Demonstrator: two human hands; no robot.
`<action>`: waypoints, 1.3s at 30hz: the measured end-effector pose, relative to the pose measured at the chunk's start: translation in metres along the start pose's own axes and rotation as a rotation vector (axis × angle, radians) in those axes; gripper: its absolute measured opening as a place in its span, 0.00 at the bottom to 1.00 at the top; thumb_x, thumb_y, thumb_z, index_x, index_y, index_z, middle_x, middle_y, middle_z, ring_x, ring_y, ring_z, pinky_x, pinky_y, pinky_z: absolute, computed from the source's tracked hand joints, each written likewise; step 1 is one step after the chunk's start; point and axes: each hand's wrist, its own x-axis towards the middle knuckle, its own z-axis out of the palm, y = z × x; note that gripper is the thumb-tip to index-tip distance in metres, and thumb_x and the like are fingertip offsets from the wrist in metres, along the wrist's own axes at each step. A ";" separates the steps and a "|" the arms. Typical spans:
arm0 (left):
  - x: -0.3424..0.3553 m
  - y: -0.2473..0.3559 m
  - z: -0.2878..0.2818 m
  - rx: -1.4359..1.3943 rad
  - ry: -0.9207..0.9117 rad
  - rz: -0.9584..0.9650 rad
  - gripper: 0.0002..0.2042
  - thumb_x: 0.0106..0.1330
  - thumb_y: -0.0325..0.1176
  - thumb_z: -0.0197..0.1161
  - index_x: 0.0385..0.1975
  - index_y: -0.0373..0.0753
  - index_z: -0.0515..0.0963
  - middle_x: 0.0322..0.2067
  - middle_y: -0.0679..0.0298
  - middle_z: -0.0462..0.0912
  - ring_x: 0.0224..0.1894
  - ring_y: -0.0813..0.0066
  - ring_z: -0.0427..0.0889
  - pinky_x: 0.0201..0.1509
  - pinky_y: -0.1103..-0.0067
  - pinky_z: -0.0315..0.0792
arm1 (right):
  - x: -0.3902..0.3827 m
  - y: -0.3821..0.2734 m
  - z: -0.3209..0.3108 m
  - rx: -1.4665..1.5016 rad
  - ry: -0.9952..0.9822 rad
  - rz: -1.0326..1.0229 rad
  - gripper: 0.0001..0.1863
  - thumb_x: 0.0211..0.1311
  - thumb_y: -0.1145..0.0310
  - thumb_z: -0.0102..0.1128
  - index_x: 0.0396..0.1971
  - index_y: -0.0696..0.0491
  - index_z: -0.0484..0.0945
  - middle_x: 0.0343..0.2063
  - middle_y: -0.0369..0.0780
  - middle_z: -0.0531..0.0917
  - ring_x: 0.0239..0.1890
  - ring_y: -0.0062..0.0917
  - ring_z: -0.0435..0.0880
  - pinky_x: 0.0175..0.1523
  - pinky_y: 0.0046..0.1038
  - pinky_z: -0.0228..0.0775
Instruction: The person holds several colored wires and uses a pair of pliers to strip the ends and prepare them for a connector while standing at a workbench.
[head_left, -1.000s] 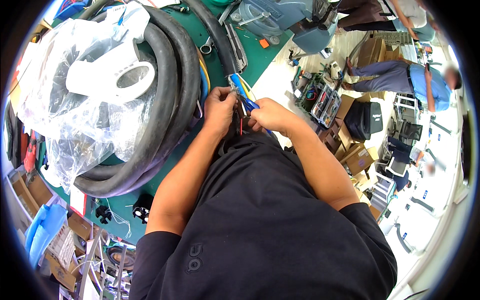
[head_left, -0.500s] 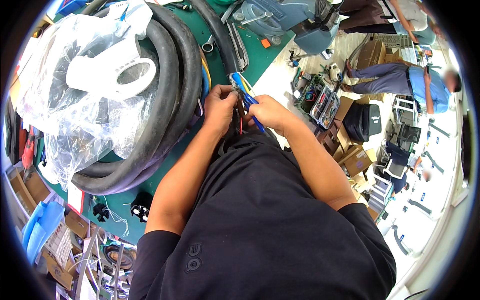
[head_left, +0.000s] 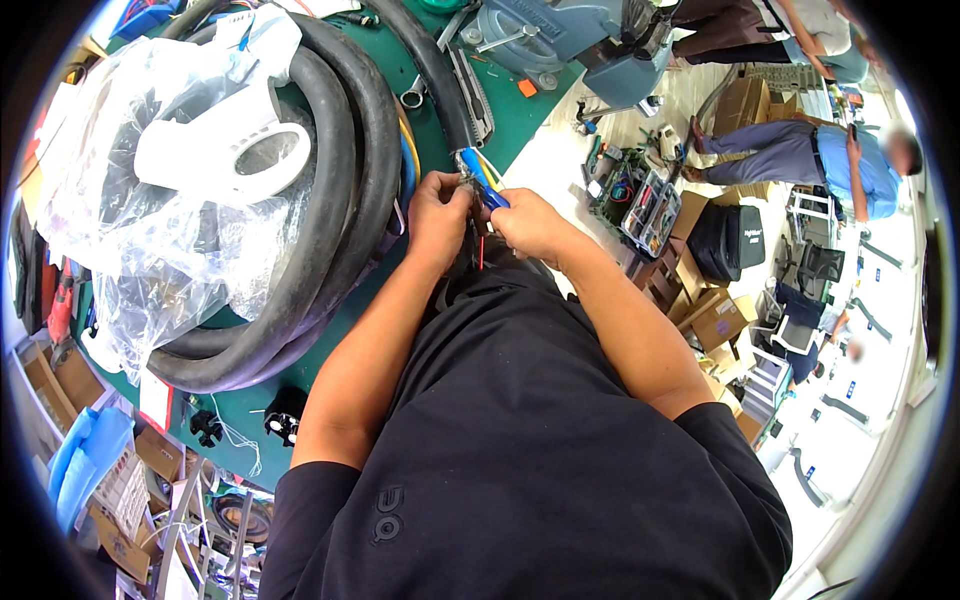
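Note:
A thick black cable (head_left: 450, 110) comes down over the bench, and its stripped end shows blue, yellow and brown wires (head_left: 471, 160). The fingers of my left hand (head_left: 440, 222) are closed in a pinch on these wires just below the sheath. Close beside it, my right hand (head_left: 537, 228) is wrapped round a blue-handled tool that looks like pliers (head_left: 493, 198). Its jaws lie among the wires and cannot be made out. Below my fingers a thin red wire (head_left: 481, 252) hangs in front of my dark shirt.
A coil of heavy black cable (head_left: 345, 210) lies on the green bench (head_left: 345, 335), with clear plastic wrap and a white plastic ring-shaped part (head_left: 255, 155) on top. A utility knife (head_left: 470, 95) and a grey-blue machine (head_left: 545, 35) are at the back. Other people stand right.
The blue handles stood apart below my right hand; now that hand has closed round them and only a short blue piece shows. My left hand stays almost in place.

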 end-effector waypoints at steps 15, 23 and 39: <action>0.001 -0.005 0.002 0.034 0.010 -0.022 0.08 0.64 0.30 0.60 0.35 0.31 0.76 0.27 0.65 0.79 0.27 0.82 0.75 0.34 0.84 0.70 | -0.045 0.019 -0.027 0.239 -0.122 0.072 0.19 0.52 0.74 0.47 0.45 0.60 0.73 0.33 0.44 0.80 0.31 0.25 0.79 0.37 0.25 0.73; -0.004 -0.001 0.003 0.041 0.059 -0.003 0.09 0.63 0.32 0.61 0.34 0.31 0.78 0.26 0.65 0.80 0.27 0.82 0.76 0.34 0.82 0.71 | -0.010 0.010 -0.014 0.113 -0.181 0.065 0.18 0.54 0.72 0.46 0.45 0.60 0.73 0.39 0.46 0.80 0.38 0.31 0.81 0.44 0.37 0.74; -0.004 -0.003 0.000 -0.058 0.027 -0.001 0.09 0.63 0.27 0.60 0.40 0.31 0.77 0.28 0.66 0.80 0.26 0.83 0.74 0.33 0.83 0.71 | -0.008 -0.010 -0.010 0.010 -0.155 0.122 0.18 0.53 0.72 0.46 0.42 0.64 0.73 0.36 0.48 0.80 0.34 0.33 0.82 0.40 0.40 0.76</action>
